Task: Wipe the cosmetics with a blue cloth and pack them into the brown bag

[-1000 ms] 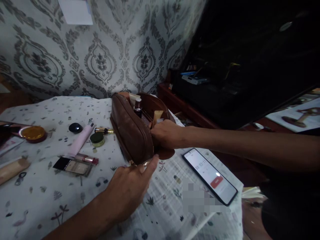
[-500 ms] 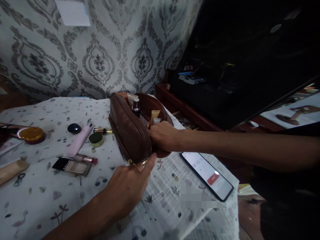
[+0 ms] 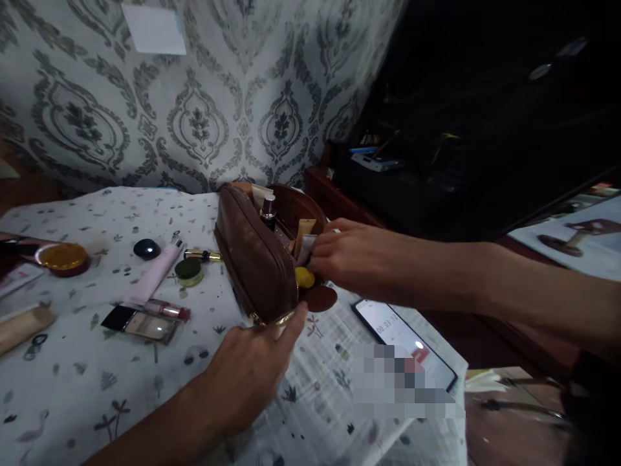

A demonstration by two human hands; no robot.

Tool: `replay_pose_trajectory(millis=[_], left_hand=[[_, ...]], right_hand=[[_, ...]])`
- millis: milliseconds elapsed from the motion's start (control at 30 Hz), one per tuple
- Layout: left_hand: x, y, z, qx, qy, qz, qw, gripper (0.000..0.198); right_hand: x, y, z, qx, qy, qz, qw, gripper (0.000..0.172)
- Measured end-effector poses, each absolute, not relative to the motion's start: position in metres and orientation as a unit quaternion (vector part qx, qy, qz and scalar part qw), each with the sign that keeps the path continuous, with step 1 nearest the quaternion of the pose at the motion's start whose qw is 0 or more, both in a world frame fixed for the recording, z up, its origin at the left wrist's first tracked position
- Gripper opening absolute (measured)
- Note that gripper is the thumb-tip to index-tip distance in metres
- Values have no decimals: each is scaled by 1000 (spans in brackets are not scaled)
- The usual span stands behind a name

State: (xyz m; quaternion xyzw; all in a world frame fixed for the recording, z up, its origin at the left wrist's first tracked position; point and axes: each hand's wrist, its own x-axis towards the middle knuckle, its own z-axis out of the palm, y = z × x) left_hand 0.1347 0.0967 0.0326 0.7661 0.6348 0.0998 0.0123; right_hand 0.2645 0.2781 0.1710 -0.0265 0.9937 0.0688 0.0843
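A brown makeup bag (image 3: 257, 255) lies unzipped on the cloth, its opening facing up and right. Inside are a dark bottle with a shiny cap (image 3: 268, 210), a tan tube (image 3: 305, 228), a pale tube (image 3: 305, 246) and a yellow sponge-like piece (image 3: 305, 277). My left hand (image 3: 247, 369) grips the near end of the bag by the zipper, index finger stretched along its edge, other fingertips hidden. At the bag's right side, my right hand (image 3: 344, 255) has its fingers curled down beside the pale tube; what they hold is hidden.
Left of the bag lie a pink tube (image 3: 156, 272), a green-lidded jar (image 3: 188, 272), a gold-and-black tube (image 3: 202, 255), a black round item (image 3: 146, 248), a lip gloss (image 3: 169, 309) and a foundation bottle (image 3: 140, 323). A phone (image 3: 441, 372) rests near the table's right edge.
My right hand has lifted slightly and shifted right from inside the bag's near end. The yellow piece and the bag's brown end flap now show. My left hand keeps its place on the bag.
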Motion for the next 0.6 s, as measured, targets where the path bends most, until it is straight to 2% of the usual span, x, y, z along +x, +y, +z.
replay_pose_trajectory(millis=[133, 333, 600], left_hand=[[134, 97, 35, 772, 630, 77, 42, 78], [134, 97, 33, 775, 626, 71, 50, 77], [135, 96, 29, 777, 620, 111, 7, 77]], right_hand=[[272, 279, 144, -61, 991, 51, 104, 22], [274, 284, 125, -54, 990, 0, 130, 34], [271, 288, 125, -62, 989, -9, 136, 29]])
